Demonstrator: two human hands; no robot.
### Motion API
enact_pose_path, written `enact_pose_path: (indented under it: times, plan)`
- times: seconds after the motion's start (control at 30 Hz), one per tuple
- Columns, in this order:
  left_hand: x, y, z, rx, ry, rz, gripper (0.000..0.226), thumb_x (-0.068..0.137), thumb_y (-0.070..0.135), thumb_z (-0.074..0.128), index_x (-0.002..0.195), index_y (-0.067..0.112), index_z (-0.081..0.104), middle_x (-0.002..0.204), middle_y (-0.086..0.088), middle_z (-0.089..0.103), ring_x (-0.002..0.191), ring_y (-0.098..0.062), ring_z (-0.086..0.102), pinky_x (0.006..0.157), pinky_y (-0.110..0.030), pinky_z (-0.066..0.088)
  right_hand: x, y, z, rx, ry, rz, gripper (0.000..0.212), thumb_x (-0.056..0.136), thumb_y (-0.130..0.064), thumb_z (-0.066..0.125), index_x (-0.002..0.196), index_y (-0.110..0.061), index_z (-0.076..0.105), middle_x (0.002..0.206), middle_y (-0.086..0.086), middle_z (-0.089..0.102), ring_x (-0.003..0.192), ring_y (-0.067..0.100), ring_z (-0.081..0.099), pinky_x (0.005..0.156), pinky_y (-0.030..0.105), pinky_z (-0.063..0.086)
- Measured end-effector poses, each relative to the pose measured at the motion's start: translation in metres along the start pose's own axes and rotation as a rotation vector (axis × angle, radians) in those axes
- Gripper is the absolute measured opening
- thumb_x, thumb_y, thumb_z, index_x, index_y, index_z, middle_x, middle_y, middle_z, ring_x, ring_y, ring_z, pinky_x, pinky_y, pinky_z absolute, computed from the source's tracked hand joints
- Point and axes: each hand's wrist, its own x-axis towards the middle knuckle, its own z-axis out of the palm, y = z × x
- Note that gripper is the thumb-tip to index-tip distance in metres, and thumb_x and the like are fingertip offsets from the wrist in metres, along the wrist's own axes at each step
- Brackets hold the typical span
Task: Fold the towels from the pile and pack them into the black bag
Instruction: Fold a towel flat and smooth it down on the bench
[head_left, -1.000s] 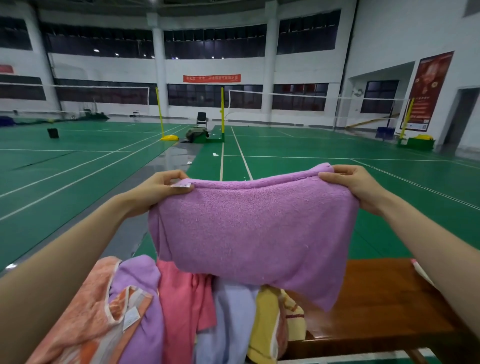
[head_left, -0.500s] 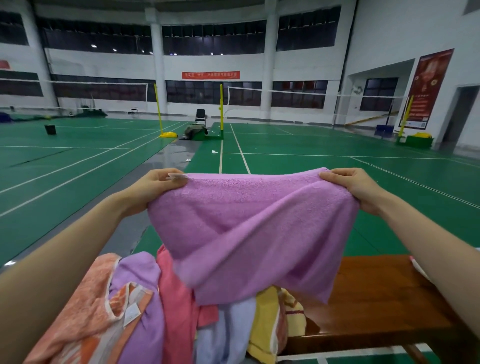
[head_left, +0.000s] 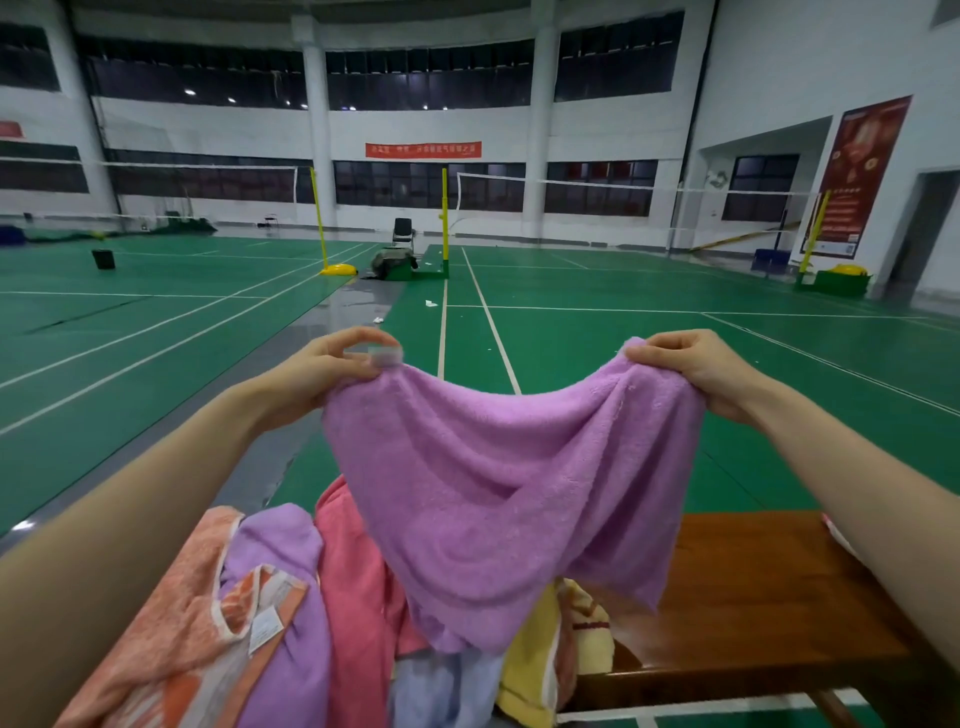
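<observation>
Left hand pinches purple terry towel corner at 10 o'clock; right hand pinches corner at 2 o'clock. Top edge sags between. Fuzzy cloth hangs above rumpled towel pile on glossy wooden bench.

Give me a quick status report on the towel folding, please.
Left hand and right hand each pinch a top corner of the purple terry towel. It hangs sagging above the mixed-colour towel pile on the brown wooden bench. Black bag not in view.
</observation>
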Motion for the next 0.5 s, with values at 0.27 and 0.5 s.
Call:
enact_pose_path:
  times: [0.27, 0.5]
  plan:
    - [0.005, 0.014, 0.052, 0.476, -0.319, -0.036, 0.051, 0.067, 0.048, 0.07, 0.111, 0.026, 0.058, 0.115, 0.009, 0.062, 0.106, -0.007, 0.058, 0.092, -0.019, 0.042, -0.005, -0.034, 0.029, -0.098, -0.293, -0.117, 0.006, 0.07, -0.021, 0.069, 0.069, -0.016, 0.072, 0.065, -0.007, 0.068, 0.058, 0.002, 0.06, 0.056, 0.013, 0.048]
    - [0.019, 0.042, 0.123, -0.067, -0.255, 0.11, 0.015, 0.088, 0.017, 0.062, 0.103, 0.014, 0.065, 0.095, -0.003, 0.063, 0.088, -0.012, 0.057, 0.081, -0.025, 0.046, 0.0, -0.043, 0.054, -0.186, -0.447, -0.138, 0.003, 0.076, -0.013, 0.07, 0.078, -0.015, 0.072, 0.07, -0.008, 0.07, 0.065, 0.0, 0.061, 0.062, 0.012, 0.047]
